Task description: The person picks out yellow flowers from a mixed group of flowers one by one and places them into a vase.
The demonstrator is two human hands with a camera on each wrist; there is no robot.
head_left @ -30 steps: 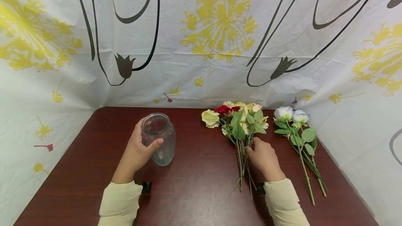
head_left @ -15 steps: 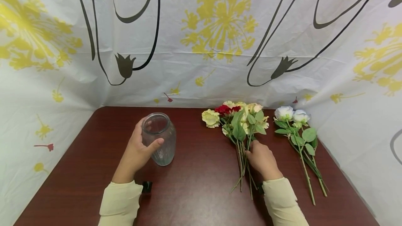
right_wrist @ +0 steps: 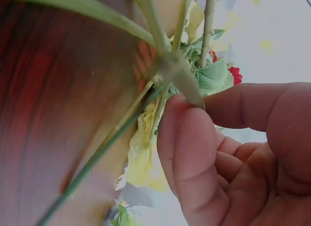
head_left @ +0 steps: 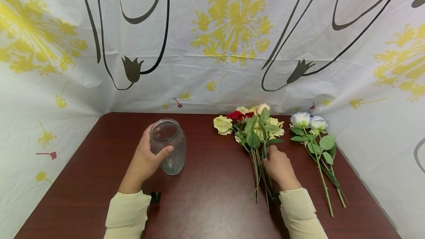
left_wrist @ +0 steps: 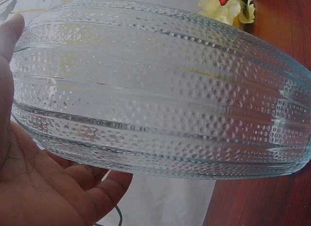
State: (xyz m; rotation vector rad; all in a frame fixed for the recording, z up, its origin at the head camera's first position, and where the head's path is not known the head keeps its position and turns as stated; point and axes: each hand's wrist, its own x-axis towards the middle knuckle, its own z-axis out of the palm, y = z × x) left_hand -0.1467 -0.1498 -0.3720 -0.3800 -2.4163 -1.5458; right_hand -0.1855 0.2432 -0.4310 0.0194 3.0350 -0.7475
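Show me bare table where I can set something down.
Bare table runs between the glass vase and the mixed flowers, and from the left sleeve out to its left edge. It is crowded around the right grip and along the white roses.

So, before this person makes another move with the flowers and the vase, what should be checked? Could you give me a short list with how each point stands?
1. Left hand supports the glass vase: ok, it grips the side.
2. Vase is uncovered: ok, its mouth faces up with nothing across it.
3. Right hand has a stem: ok, pinched between thumb and fingers.
4. Only one stem is held: cannot tell, that spot is blurred in the right wrist view.
5. The held stem is free of the bunch: not ok, stems cross there.
6. Pale roses are out of the way: ok, they lie apart.
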